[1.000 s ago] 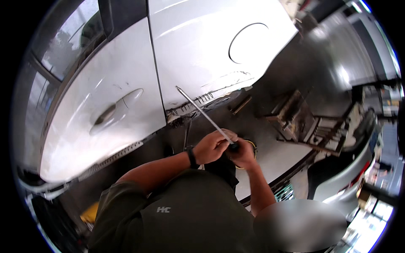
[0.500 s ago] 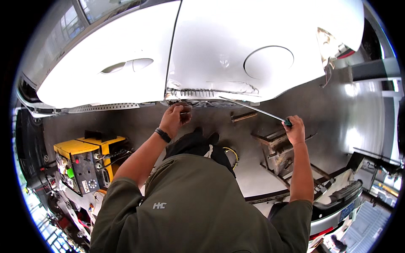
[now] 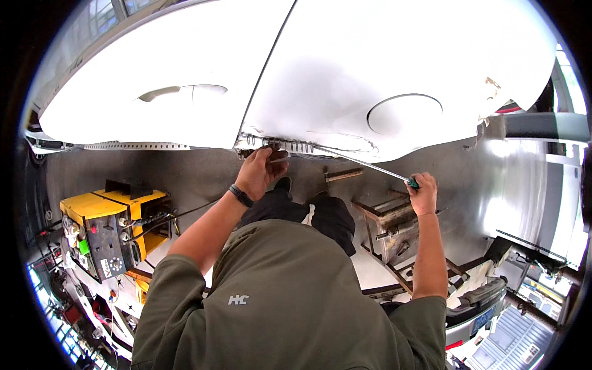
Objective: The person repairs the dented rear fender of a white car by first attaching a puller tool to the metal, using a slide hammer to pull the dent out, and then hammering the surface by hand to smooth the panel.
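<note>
The white car's rear side panel [image 3: 320, 74] stands before me, and along its damaged lower edge runs a row of thin metal rings [image 3: 302, 147]. My right hand [image 3: 423, 194] is closed round the green handle of a long screwdriver-like tool [image 3: 373, 166]. Its straight metal shaft slants up to the left, with the tip at the right end of the rings. At the left part of the row is my left hand [image 3: 256, 176], fingers curled in against the rings. What its fingertips pinch, if anything, is hidden.
A yellow machine [image 3: 92, 206] with cables stands on the floor at left. On the right is a rusty metal stand [image 3: 398, 225], with a loose bar [image 3: 344, 175] lying nearer the car. A round fuel flap [image 3: 404, 113] sits in the panel.
My left hand has come up to the rings and slightly right. The tool's tip has moved left to the end of the row. My view has shifted a little.
</note>
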Demonstrator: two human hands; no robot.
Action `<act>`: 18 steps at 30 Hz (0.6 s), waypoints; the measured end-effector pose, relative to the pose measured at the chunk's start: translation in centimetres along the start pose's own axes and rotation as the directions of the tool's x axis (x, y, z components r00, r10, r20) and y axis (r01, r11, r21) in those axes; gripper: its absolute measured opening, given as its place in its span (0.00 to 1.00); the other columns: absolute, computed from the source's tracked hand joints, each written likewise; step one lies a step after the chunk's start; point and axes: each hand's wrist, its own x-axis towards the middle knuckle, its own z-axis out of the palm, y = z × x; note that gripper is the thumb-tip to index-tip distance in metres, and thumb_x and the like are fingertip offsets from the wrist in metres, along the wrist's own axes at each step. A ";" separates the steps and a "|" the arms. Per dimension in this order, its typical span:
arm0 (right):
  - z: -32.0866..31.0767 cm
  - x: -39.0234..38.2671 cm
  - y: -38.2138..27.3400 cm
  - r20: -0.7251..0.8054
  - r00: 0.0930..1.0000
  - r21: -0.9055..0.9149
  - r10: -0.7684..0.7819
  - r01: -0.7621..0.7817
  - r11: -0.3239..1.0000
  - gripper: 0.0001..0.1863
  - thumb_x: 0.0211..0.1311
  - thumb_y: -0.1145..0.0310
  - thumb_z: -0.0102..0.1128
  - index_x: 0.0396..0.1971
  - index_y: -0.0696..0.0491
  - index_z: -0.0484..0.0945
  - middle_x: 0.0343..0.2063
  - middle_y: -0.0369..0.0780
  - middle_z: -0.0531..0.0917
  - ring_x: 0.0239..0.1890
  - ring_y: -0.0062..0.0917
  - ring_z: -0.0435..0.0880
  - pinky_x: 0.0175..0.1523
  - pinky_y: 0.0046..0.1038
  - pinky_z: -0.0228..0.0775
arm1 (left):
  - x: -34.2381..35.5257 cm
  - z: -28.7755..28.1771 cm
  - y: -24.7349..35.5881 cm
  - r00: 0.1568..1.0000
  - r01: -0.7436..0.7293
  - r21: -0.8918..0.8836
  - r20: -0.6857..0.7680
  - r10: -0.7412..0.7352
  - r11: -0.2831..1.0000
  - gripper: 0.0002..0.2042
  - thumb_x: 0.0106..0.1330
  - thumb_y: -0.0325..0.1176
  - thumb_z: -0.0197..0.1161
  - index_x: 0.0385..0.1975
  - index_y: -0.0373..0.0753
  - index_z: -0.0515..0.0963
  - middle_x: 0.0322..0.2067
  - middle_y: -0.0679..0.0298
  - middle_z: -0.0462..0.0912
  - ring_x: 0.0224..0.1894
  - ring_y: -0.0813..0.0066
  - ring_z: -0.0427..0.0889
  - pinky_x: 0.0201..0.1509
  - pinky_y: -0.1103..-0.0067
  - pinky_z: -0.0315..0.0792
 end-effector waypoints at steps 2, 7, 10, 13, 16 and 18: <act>0.2 0.6 0.4 0.002 1.000 0.010 -0.004 0.004 1.000 0.12 0.53 0.73 0.76 0.37 0.48 0.84 0.36 0.38 0.80 0.45 0.42 0.80 0.52 0.46 0.73 | -0.2 0.4 0.1 1.000 -0.006 0.001 -0.018 0.006 1.000 0.15 0.84 0.39 0.47 0.53 0.35 0.75 0.49 0.56 0.87 0.46 0.61 0.88 0.53 0.64 0.84; 0.9 1.1 0.8 -0.097 0.991 0.084 -0.092 0.101 0.991 0.14 0.51 0.74 0.75 0.38 0.48 0.83 0.39 0.39 0.78 0.47 0.42 0.78 0.53 0.45 0.71 | 0.4 0.7 -0.6 0.994 -0.067 -0.058 -0.084 0.062 0.996 0.14 0.84 0.39 0.48 0.51 0.35 0.75 0.47 0.55 0.87 0.45 0.61 0.88 0.51 0.64 0.84; 0.4 1.5 0.3 -0.135 0.984 0.117 -0.112 0.128 0.985 0.15 0.50 0.76 0.74 0.39 0.49 0.82 0.41 0.41 0.78 0.47 0.43 0.77 0.55 0.45 0.71 | -0.1 0.6 -1.5 0.988 -0.112 -0.041 -0.109 0.107 0.993 0.13 0.83 0.38 0.49 0.50 0.35 0.75 0.45 0.53 0.87 0.44 0.60 0.87 0.49 0.63 0.83; 0.4 1.4 -0.3 -0.120 0.986 0.160 -0.111 0.130 0.979 0.17 0.50 0.78 0.72 0.41 0.50 0.82 0.44 0.43 0.78 0.49 0.45 0.76 0.57 0.46 0.70 | 0.1 1.2 -1.7 0.979 -0.169 -0.113 -0.135 0.154 0.979 0.13 0.83 0.39 0.50 0.49 0.35 0.76 0.44 0.53 0.87 0.44 0.60 0.87 0.49 0.64 0.83; 1.2 1.4 -1.0 -0.124 0.984 0.219 -0.127 0.152 0.964 0.19 0.50 0.79 0.71 0.44 0.51 0.82 0.47 0.46 0.77 0.52 0.47 0.76 0.59 0.46 0.70 | 0.0 1.0 -2.0 0.980 -0.184 -0.089 -0.095 0.176 0.979 0.13 0.82 0.39 0.51 0.49 0.35 0.76 0.44 0.54 0.87 0.44 0.60 0.87 0.50 0.64 0.84; 1.8 1.4 -1.8 -0.127 0.983 0.263 -0.134 0.164 0.951 0.20 0.49 0.80 0.71 0.45 0.52 0.82 0.48 0.47 0.77 0.53 0.48 0.76 0.61 0.46 0.70 | 0.0 1.5 -2.4 0.974 -0.202 -0.092 -0.126 0.190 0.975 0.13 0.82 0.39 0.51 0.48 0.35 0.77 0.45 0.54 0.87 0.44 0.60 0.88 0.50 0.64 0.84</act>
